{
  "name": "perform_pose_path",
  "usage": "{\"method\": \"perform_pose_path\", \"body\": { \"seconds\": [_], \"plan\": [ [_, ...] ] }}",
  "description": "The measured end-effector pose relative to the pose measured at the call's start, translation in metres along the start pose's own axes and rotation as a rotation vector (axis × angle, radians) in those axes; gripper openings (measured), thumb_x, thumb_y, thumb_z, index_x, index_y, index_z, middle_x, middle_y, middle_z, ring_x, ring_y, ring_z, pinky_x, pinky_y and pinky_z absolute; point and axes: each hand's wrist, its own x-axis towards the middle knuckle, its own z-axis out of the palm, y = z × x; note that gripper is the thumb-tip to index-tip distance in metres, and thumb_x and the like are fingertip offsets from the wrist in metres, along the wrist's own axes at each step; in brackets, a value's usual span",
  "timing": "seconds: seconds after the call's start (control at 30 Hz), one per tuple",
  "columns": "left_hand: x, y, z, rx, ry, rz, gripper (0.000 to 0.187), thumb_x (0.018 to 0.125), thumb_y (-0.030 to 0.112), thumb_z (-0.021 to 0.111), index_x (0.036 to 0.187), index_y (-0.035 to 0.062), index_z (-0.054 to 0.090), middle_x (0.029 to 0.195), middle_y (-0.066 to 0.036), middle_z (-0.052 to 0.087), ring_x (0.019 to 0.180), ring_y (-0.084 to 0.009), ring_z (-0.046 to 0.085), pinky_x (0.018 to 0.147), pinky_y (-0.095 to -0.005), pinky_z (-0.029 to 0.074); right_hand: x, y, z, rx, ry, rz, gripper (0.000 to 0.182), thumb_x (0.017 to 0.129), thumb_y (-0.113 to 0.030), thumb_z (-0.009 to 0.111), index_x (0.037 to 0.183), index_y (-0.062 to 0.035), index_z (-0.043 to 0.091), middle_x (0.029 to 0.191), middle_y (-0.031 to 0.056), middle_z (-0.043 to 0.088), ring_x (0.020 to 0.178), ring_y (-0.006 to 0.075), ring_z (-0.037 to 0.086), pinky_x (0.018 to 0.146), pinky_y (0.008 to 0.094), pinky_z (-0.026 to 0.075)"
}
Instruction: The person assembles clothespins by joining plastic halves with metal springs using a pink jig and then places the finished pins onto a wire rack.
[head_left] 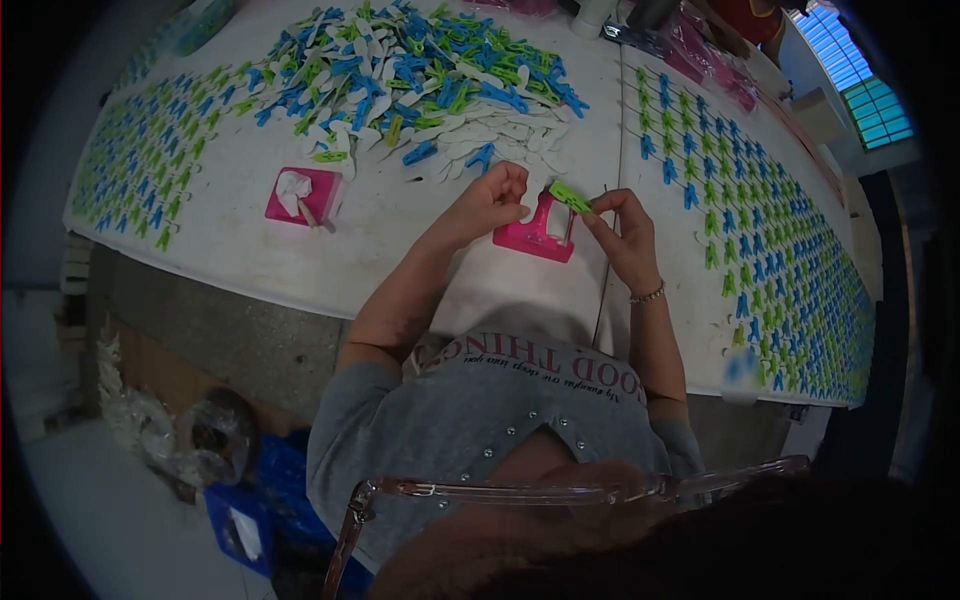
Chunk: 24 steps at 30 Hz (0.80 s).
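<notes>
A bright green clothespin (570,197) lies across the top of a pink stand (530,240) with a pale insert. My right hand (628,240) pinches the near end of this clothespin between thumb and fingers. On the other side of the stand is my left hand (488,207), its fingers curled in and its thumb close to the stand's edge. Whether anything small is between those fingers I cannot make out. Just beyond my left hand, white flat clip pieces (515,135) lie in a loose pile.
A big heap of green, blue and white clothespins (400,70) covers the far table. Rows of clothespins (150,150) lie at left, and more rows (770,240) at right. A pink block (300,195) holds crumpled white material. Another person's arm (755,25) shows at far right.
</notes>
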Motion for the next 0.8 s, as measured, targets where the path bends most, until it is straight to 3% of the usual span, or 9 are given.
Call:
{"method": "perform_pose_path", "body": {
  "seconds": [0.3, 0.4, 0.47, 0.6, 0.67, 0.8],
  "plan": [
    [-0.002, 0.005, 0.007, 0.015, -0.05, -0.031, 0.034, 0.078, -0.001, 0.064, 0.107, 0.0062, 0.047, 0.082, 0.003, 0.05, 0.073, -0.0039, 0.048, 0.064, -0.019, 0.039, -0.011, -0.014, 0.007, -0.114, -0.113, 0.089, 0.019, 0.08, -0.009, 0.072, 0.09, -0.002, 0.057, 0.087, 0.002, 0.06, 0.086, 0.01, 0.055, 0.081, 0.0238, 0.043],
    [-0.003, 0.004, 0.007, 0.026, -0.058, -0.017, 0.034, 0.078, -0.001, 0.064, 0.107, 0.006, 0.047, 0.084, 0.003, 0.051, 0.074, -0.0039, 0.048, 0.064, -0.0193, 0.04, -0.01, -0.013, 0.011, -0.116, -0.098, 0.041, 0.021, 0.078, -0.012, 0.073, 0.089, -0.0034, 0.057, 0.083, 0.0027, 0.058, 0.08, 0.0132, 0.055, 0.075, 0.0259, 0.044],
    [-0.002, 0.005, 0.007, 0.039, -0.055, -0.028, 0.034, 0.078, -0.002, 0.064, 0.107, 0.006, 0.047, 0.084, 0.003, 0.051, 0.075, -0.0038, 0.048, 0.064, -0.019, 0.04, -0.011, -0.011, 0.011, -0.166, -0.1, 0.039, 0.021, 0.079, -0.011, 0.072, 0.092, -0.0013, 0.059, 0.089, 0.0032, 0.061, 0.087, 0.0122, 0.057, 0.082, 0.0257, 0.044],
    [-0.001, 0.003, 0.007, 0.022, -0.064, -0.025, 0.034, 0.078, -0.002, 0.064, 0.106, 0.0066, 0.047, 0.084, 0.003, 0.049, 0.074, -0.0035, 0.047, 0.064, -0.0183, 0.039, -0.013, -0.008, 0.012, -0.169, -0.074, 0.034, 0.021, 0.079, -0.011, 0.072, 0.092, -0.0013, 0.059, 0.089, 0.004, 0.061, 0.088, 0.0133, 0.057, 0.082, 0.0265, 0.044],
    [0.0, 0.0, 0.007, 0.016, -0.057, -0.021, 0.035, 0.077, -0.003, 0.065, 0.105, 0.0073, 0.047, 0.083, 0.004, 0.046, 0.073, -0.0031, 0.045, 0.064, -0.0174, 0.038, -0.015, -0.009, 0.013, -0.139, -0.054, -0.003, 0.021, 0.076, -0.012, 0.073, 0.089, -0.0042, 0.059, 0.084, 0.0041, 0.057, 0.081, 0.0161, 0.055, 0.075, 0.0281, 0.045],
    [0.001, -0.004, 0.007, 0.028, -0.056, -0.037, 0.036, 0.076, -0.004, 0.065, 0.105, 0.0079, 0.047, 0.083, 0.005, 0.045, 0.072, -0.0028, 0.043, 0.063, -0.0173, 0.037, -0.018, -0.007, 0.011, -0.129, -0.036, 0.016, 0.02, 0.076, -0.013, 0.073, 0.088, -0.0045, 0.058, 0.084, 0.0047, 0.057, 0.08, 0.0169, 0.055, 0.075, 0.0287, 0.045]
  ]
}}
